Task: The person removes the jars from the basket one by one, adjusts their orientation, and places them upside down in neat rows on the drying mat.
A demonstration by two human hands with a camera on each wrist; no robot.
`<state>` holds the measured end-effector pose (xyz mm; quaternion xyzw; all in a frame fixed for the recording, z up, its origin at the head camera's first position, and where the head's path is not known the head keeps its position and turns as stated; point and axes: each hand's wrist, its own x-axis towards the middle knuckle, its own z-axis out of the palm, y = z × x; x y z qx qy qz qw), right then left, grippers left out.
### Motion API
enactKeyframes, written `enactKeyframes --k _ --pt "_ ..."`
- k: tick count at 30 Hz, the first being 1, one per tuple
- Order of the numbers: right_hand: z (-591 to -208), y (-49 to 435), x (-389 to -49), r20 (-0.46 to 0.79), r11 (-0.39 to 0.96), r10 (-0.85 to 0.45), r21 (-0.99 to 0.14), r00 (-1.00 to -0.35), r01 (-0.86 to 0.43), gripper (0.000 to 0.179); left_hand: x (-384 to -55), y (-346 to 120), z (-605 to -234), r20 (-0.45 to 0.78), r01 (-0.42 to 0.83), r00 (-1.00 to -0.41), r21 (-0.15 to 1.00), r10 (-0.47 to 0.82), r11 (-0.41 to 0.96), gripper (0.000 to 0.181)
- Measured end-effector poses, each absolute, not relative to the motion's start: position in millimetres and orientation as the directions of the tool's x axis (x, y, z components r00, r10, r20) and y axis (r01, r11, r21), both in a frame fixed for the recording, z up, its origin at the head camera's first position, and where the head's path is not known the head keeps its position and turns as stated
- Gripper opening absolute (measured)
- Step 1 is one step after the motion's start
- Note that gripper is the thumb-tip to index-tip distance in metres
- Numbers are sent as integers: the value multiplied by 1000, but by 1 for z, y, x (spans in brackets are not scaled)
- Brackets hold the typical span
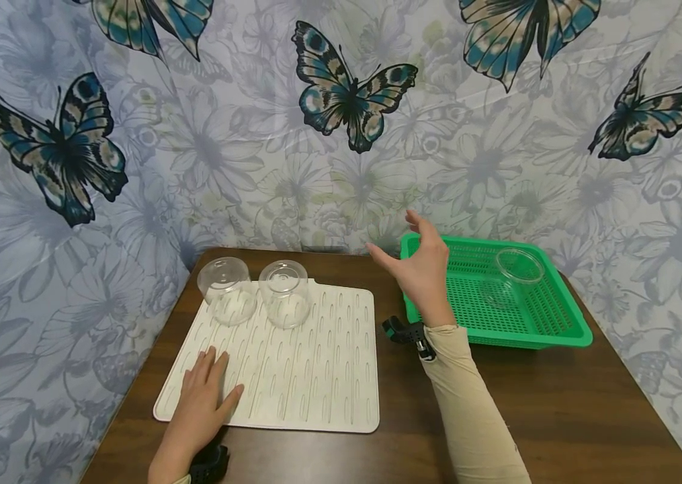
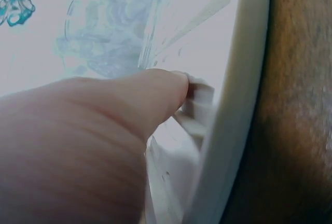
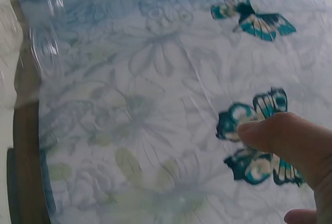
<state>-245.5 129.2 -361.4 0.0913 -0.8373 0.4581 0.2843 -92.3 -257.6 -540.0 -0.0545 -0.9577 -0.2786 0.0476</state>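
My left hand (image 1: 200, 396) rests on the front left of a white ridged drying mat (image 1: 328, 376), fingers spread. In the left wrist view its thumb (image 2: 155, 94) lies near the mat's edge. Two clear cups stand upside down at the back of the mat: a left cup (image 1: 228, 292) and a right cup (image 1: 285, 294). My right hand (image 1: 422, 272) is raised in the air before the green basket's left side, thumb and fingers apart, holding nothing. A third clear cup (image 1: 513, 275) sits inside the green basket (image 1: 498, 336), its wide mouth facing up.
The brown wooden table (image 1: 546, 403) carries the mat on the left and the basket at the back right. Behind it hangs a pale floral cloth with butterflies (image 1: 353, 94), close to the table's back edge.
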Motion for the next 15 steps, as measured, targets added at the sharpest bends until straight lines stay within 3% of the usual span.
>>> enactKeyframes --k 6,15 --pt "-365 164 -257 541 584 222 -740 -811 -334 90 -91 -258 -542 129 133 -989 522 76 842 74" --pt "-370 218 -257 408 561 341 -811 -847 -165 95 -90 -255 -539 124 127 -990 526 72 841 74"
